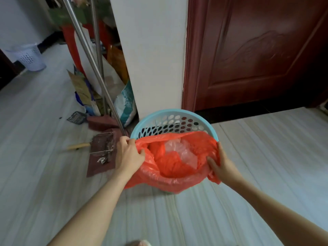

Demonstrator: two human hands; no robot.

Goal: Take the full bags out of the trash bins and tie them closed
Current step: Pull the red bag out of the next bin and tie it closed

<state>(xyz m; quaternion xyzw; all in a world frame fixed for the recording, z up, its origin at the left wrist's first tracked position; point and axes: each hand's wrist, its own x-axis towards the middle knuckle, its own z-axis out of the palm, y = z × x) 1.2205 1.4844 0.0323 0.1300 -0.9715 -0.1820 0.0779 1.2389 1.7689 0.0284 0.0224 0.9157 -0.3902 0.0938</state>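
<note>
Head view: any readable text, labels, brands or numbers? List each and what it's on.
None legible.
White and teal printed sack leaning by the white pillar: teal print, too blurred to read.
Brown cardboard sheet by the steel poles: markings too blurred.
Red plastic trash bag, light blue perforated bin, dark red carved door: no text visible.

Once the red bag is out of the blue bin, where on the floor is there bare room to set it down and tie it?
Bare floor lies right of the blue bin, bordered by the dark door threshold, and also in front between the forearms. Left of the bin is crowded: a brown mat with a wire rack, metal poles and sacks by the pillar. Both hands grip the red bag rim.
</note>
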